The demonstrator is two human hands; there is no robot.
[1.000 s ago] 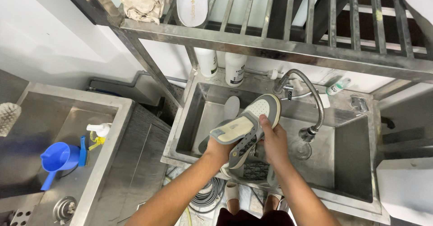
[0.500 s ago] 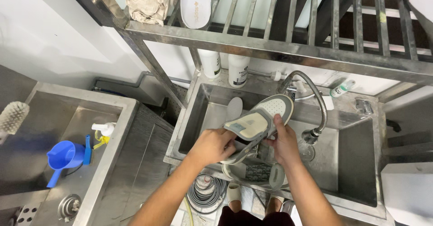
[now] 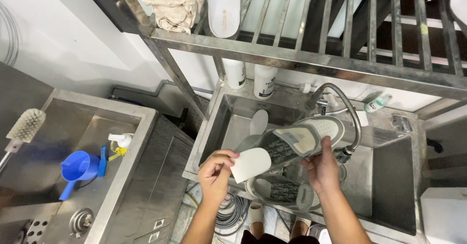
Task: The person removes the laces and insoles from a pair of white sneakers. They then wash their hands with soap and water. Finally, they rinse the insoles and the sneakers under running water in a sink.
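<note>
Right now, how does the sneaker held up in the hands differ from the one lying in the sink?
The held sneaker is up above the sink, gripped by the right hand; the second sneaker lies low in the basin, untouched. The left hand grips a white insole at the held sneaker's opening; no such insole shows at the second sneaker. Both are grey and white with a dark patterned side.

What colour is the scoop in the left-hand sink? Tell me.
Blue. The scoop lies in the left sink, shown plainly in the head view.
</note>
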